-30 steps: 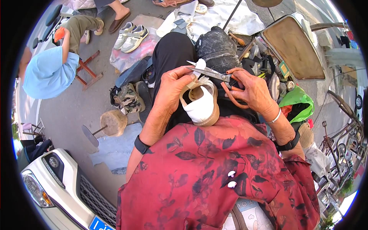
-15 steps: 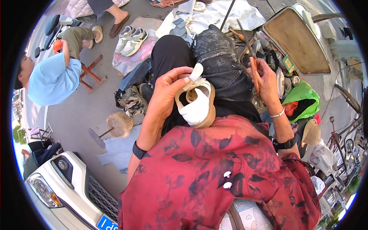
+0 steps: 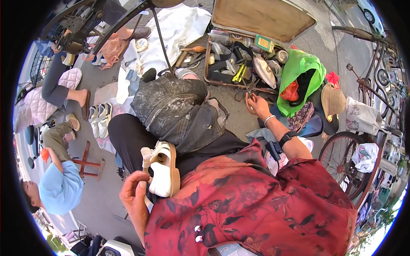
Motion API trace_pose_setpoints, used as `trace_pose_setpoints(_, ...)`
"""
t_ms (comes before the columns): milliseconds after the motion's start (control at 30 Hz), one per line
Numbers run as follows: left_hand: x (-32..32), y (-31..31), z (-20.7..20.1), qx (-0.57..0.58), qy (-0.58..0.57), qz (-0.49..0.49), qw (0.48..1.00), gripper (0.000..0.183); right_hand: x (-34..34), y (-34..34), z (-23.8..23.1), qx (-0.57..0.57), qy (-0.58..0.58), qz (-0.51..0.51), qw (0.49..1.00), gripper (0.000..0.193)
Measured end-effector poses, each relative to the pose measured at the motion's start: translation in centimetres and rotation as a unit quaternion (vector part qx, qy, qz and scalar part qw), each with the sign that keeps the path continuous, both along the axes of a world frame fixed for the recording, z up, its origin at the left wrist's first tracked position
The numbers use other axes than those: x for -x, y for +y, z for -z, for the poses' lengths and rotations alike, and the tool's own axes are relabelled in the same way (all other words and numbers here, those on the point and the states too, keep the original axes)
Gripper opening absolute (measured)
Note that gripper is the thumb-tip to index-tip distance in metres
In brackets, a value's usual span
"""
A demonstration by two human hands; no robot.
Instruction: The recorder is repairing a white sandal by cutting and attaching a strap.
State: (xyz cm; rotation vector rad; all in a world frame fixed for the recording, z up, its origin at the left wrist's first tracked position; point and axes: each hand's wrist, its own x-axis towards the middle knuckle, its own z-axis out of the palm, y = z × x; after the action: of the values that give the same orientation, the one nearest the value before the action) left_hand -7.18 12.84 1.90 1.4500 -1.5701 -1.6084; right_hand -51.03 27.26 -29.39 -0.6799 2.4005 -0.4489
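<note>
A white shoe with a tan sole rests tilted on my lap, its strap raised at the far end. My left hand is beside the shoe with its fingers bent against the side; part of the fingers is hidden. Out to the right, my right hand grips scissors with reddish-brown handles, their dark blades pointing away from me at the near edge of an open tool case. Worn dark cloth with pale smears covers part of my lap.
In the case lie pliers with yellow grips, a yellow-green box and other tools. A green bag stands right of it. A black machine rises at far left. Grey sneakers and a person in light blue are at left.
The view has swung to the right. My right hand has moved with the scissors down to the case. My left hand has let go of the strap and lowered beside the shoe, which lies on my lap.
</note>
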Motion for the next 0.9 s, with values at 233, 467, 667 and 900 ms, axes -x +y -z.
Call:
trace_pose_setpoints(233, 3.3, 0.8, -4.1, -0.085, -0.089, 0.024, 0.992, 0.04, 4.1, -2.9, 3.6, 0.152, -0.225, 0.087, 0.959, 0.036)
trace_pose_setpoints(467, 4.6, 0.3, -2.9, -0.177, -0.044, -0.013, 0.983, 0.046, 6.8, -9.6, 6.0, 0.274, -0.212, 0.099, 0.933, 0.048)
trace_pose_setpoints(667, 3.6, 1.2, -4.0, -0.184, -0.041, -0.107, 0.976, 0.05, 1.4, -15.0, 4.2, 0.187, 0.003, -0.065, 0.98, 0.035)
trace_pose_setpoints(900, -1.4, -1.7, -8.7, -0.054, 0.063, -0.19, 0.978, 0.058, 5.9, -9.7, 7.8, 0.116, 0.06, 0.062, 0.989, 0.038)
